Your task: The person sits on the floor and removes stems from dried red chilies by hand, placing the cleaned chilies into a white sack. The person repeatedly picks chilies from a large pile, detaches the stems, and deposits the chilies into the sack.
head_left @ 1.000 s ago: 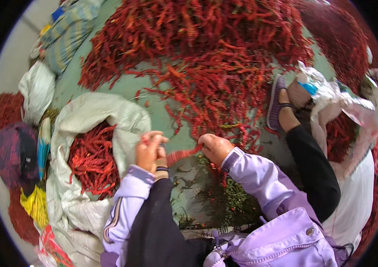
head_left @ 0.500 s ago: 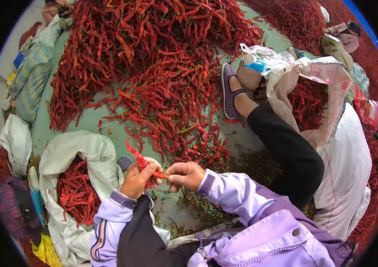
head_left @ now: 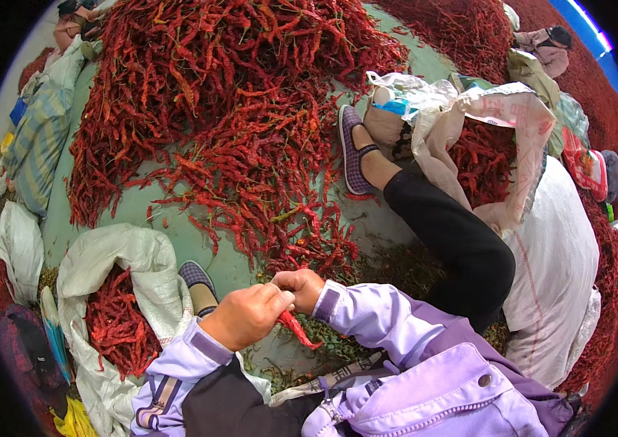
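Observation:
My left hand (head_left: 247, 318) is closed, knuckles up, with a wrinkled red chili pepper (head_left: 296, 329) jutting out below its fingertips. The pepper's curved tip points down to the right. My right hand (head_left: 303, 286) meets the left at the fingertips. Its fingers are bent together, and the left hand partly hides what they pinch. Beyond both hands lies a loose spread of red chili peppers (head_left: 280, 182), rising into a tall heap. At the left, an open white woven sack (head_left: 152, 251) holds more red peppers (head_left: 121, 324).
Another open sack (head_left: 535, 116) of peppers stands at the right, beside my bent leg (head_left: 447, 247) and checked shoe (head_left: 350, 146). A full white sack (head_left: 556, 269) lies against it. Stems and leafy scraps (head_left: 403, 269) litter the green floor. Other people (head_left: 545, 47) sit farther off.
My left hand has turned over and moved right, against the right hand. The red pepper, which pointed up before, now hangs downward. The view has shifted slightly to the right.

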Motion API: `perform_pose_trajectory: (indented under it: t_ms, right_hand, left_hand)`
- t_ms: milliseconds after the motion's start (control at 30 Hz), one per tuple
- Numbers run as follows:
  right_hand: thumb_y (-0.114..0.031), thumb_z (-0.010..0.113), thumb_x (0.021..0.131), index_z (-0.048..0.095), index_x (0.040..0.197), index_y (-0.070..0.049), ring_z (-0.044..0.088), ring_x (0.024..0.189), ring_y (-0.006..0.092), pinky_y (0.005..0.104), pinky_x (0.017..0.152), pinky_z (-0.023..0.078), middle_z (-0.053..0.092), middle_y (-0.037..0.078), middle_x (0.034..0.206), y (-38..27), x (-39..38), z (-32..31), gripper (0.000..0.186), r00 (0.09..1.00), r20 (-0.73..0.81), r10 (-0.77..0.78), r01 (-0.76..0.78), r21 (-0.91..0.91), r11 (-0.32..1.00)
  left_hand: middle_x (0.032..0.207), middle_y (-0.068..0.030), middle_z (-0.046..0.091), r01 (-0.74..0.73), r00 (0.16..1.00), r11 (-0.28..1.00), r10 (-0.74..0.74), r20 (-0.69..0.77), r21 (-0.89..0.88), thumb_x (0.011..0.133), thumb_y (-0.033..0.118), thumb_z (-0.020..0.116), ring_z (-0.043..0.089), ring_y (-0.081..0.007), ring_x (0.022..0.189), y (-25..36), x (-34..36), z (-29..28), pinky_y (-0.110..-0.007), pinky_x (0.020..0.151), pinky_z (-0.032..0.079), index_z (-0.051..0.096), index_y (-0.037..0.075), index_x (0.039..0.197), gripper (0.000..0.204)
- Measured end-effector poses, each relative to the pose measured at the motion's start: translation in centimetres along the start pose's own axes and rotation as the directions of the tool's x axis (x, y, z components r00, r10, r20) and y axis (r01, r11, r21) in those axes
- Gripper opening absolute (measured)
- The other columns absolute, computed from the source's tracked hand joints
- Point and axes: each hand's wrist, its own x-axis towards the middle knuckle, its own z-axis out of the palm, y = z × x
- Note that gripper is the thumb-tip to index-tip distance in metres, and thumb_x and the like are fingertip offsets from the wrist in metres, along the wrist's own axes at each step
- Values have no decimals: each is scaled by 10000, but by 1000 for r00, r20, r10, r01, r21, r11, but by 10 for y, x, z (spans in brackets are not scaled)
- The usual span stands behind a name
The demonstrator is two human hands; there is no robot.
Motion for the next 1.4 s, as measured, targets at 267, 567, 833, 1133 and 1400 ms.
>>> perform_pose_trajectory:
  t_ms: [267,567,833,1133,1400]
  right_hand:
    - [-57,541,764,539,928,-49,598,556,163,278,546,492,582,94,625,7,-27,-14,164,996,-85,41,-43,-29,999]
    - [-125,626,703,576,881,-54,583,683,235,318,642,467,580,120,793,55,25,-133,198,839,-524,-150,-135,-466,875]
    - [-183,627,697,409,1133,-48,520,958,326,378,819,438,500,179,1059,50,111,-120,507,948,-218,231,-295,-876,381]
    - [-166,653,711,572,901,-16,560,672,175,291,603,443,581,97,745,15,46,-135,255,926,-308,-219,64,-444,894]
    - [-85,555,800,524,920,-16,497,527,77,216,470,410,531,9,668,-29,23,-55,141,960,-280,1,105,363,926]
  left_hand:
    - [706,-67,538,152,769,375,-626,-129,-914,875,162,438,563,-185,653,-27,-3,-5,-330,611,480,518,28,910,160]
    - [621,-20,441,13,615,25,-789,-12,-1000,866,171,462,499,-157,560,-46,-20,0,-346,572,457,491,34,919,149]
    - [559,-10,449,137,524,56,-851,24,-989,829,133,521,472,-125,506,-55,-34,8,-285,509,415,504,23,897,131]
    - [703,-21,526,243,618,108,-784,68,-964,828,145,529,480,-67,533,-53,-9,10,-205,495,401,521,29,926,152]
    - [868,-30,575,342,634,113,-761,140,-933,805,129,568,473,-40,549,-37,5,5,-183,464,378,495,39,1001,228]
